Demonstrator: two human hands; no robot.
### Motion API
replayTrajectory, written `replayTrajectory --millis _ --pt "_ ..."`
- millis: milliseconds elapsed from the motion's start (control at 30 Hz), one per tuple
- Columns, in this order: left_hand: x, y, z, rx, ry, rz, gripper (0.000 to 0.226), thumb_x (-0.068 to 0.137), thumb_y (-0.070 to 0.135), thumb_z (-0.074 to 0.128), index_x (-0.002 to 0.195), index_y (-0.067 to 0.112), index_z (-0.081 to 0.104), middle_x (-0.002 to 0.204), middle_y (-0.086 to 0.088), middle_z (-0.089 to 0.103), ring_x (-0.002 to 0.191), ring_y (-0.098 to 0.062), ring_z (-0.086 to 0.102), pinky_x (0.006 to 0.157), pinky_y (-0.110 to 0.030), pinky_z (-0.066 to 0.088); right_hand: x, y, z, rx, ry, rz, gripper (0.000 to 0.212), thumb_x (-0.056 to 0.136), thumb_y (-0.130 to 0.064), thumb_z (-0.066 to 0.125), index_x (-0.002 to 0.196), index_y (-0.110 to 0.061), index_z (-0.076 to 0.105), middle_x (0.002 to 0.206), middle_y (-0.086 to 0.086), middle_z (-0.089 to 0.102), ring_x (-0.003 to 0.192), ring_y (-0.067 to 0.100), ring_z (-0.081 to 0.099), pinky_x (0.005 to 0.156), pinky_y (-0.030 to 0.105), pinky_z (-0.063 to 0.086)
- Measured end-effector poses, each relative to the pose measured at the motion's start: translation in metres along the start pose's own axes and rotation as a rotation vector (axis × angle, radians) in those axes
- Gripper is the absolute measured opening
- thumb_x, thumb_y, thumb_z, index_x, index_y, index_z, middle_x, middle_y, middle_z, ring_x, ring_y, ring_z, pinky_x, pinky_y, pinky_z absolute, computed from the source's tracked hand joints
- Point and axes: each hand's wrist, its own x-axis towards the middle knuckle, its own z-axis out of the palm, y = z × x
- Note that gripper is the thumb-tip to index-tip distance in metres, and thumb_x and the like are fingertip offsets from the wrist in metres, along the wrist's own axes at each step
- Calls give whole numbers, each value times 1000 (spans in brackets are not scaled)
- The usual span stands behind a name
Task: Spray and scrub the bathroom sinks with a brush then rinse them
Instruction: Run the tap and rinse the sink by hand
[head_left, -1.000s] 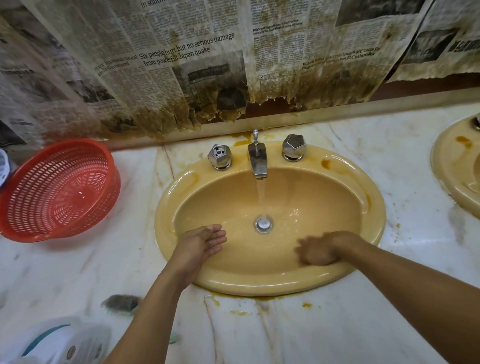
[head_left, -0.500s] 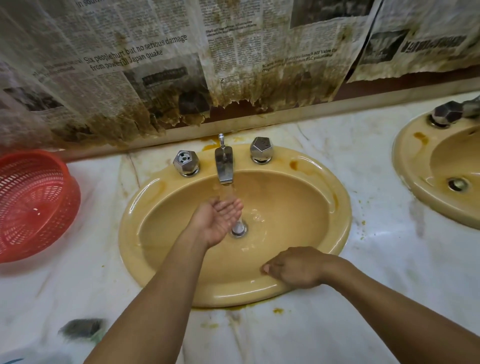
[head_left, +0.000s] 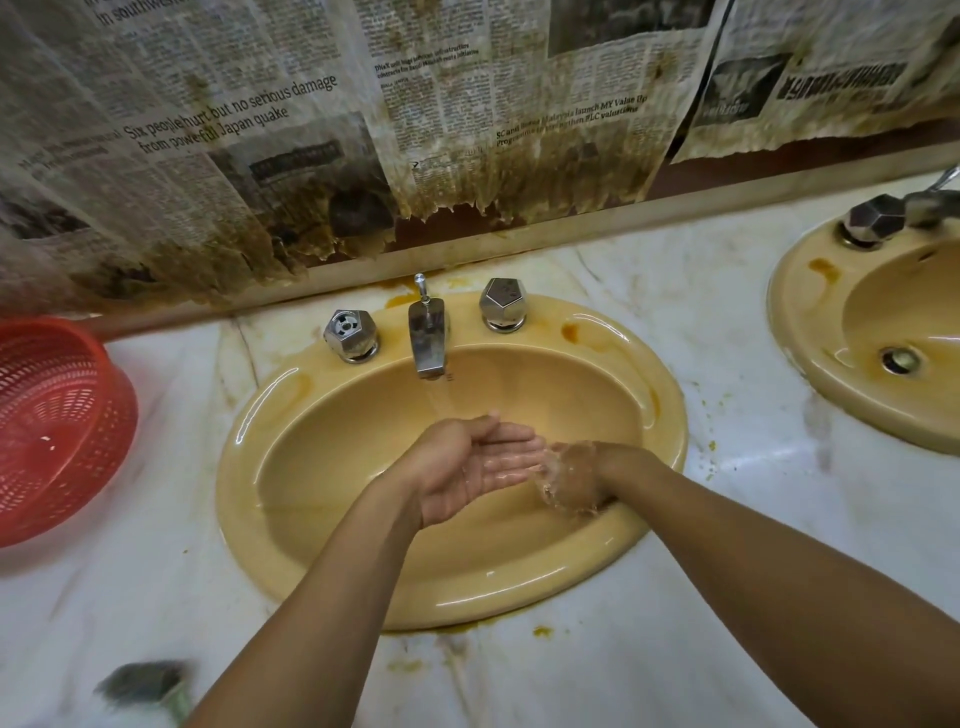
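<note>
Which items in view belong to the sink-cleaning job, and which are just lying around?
Job: yellow oval ceramic sink, chrome spout running water, second yellow sink at right, left hand, right hand.
Lying about: red plastic mesh basket, stained torn newspaper sheets, blurred dark object at lower left, unidentifiable.

White marble counter (head_left: 649, 675): yellow sink (head_left: 467, 597) centre, second sink (head_left: 795, 332) right edge, red basket (head_left: 57, 431) left edge, blurred dark object (head_left: 140, 680) front-left, orange stains (head_left: 542, 631) front.
</note>
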Motion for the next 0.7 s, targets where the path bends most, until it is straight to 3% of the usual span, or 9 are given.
replayTrajectory --millis 67,133,233,300,433,533,633,700 --pt "-1 -10 -12 -6 110 62 44 112 26 38 126 -8 64 124 -22 71 117 -31 70 106 -43 53 12 -13 8 -82 -71 -9 55 105 -35 33 155 -13 36 166 12 24 153 30 21 123 49 19" --pt "-1 -19 -30 -84 188 119 43 112 24 38 126 -8 63 125 -21 71 120 -31 68 109 -43 50 13 -26 22 -195 -212 -113 60 101 -40 29 153 -12 36 166 9 22 152 31 23 121 52 23" --pt "-3 -32 -59 -183 271 158 43 112 25 38 127 -8 62 124 -21 71 122 -31 66 108 -42 49 4 -33 32 -219 -369 -273 84 81 -63 15 155 -26 34 166 -4 27 149 27 32 119 51 27" --pt "-5 -44 -74 -209 297 158 43 112 27 39 128 -7 61 126 -20 71 123 -30 66 111 -43 47 -8 -25 24 -251 -372 -219 74 90 -55 14 156 -28 32 167 -6 24 152 24 25 122 50 22" --pt "-5 -58 -95 -301 324 195 45 111 31 39 130 -3 61 129 -16 70 124 -28 65 109 -41 47 -17 3 12 -349 -147 -34 55 106 -40 14 156 -26 34 170 2 14 157 23 11 123 56 13" --pt "-7 -58 -100 -410 324 265 46 111 33 38 133 -2 59 132 -16 69 125 -29 64 105 -39 49 -26 -10 15 -274 -265 -154 61 101 -46 13 157 -30 31 167 -4 23 154 24 21 122 52 19" --pt "-6 -59 -99 -443 330 284 45 111 32 38 131 -2 60 132 -17 69 125 -29 64 103 -39 50 -41 -22 17 -82 -323 -267 50 107 -44 19 151 -29 39 161 -4 37 145 26 36 119 45 28" --pt "-6 -60 -98 -424 336 280 45 111 32 38 131 -2 60 131 -17 69 125 -29 64 104 -39 49 -48 -15 13 -164 -282 -213 46 109 -40 19 145 -29 45 154 -4 45 137 26 45 112 43 34"
